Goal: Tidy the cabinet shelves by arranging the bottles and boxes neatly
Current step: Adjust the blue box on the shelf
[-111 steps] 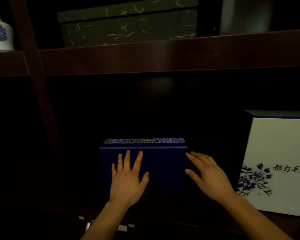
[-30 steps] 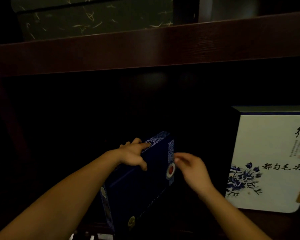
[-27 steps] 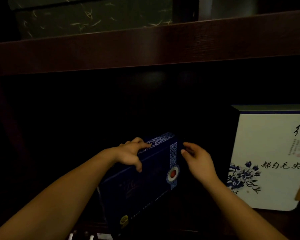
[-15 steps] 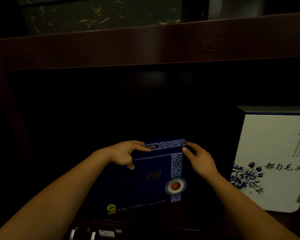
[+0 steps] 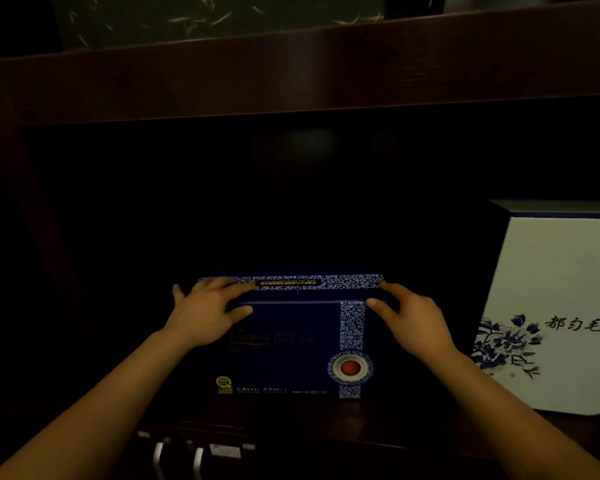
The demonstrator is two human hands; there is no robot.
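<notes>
So the dark blue gift box (image 5: 284, 344) is standing upright on the lower shelf (image 5: 413, 424), roughly in the middle of the compartment, with its wide front face turned straight toward the camera. A blue-and-white patterned band (image 5: 352, 327) runs down the right part of the front, and there's a round red seal (image 5: 350, 368) set in it near the bottom. The top edge has the same pattern plus a little yellow-lettered label, too small to read.

Both hands are on it. The left hand (image 5: 205, 313) has hold of the top left corner, fingers laid over the top edge and thumb pressed against the front face. The right hand (image 5: 413, 320) does the same at the top right corner: fingers up on the top edge, thumb on the front just beside the band. So each hand is pinching its own corner, not just resting there. Both bare forearms come in from the bottom of the frame.

Off to the right on the same shelf is a taller white box (image 5: 565, 289) with blue flowers and black calligraphy, clearly apart from the blue one. Above everything runs the dark wooden upper shelf board (image 5: 291, 71), and a green speckled box (image 5: 205, 15) sits on top of that. The rest of the compartment is too dark to make out.
</notes>
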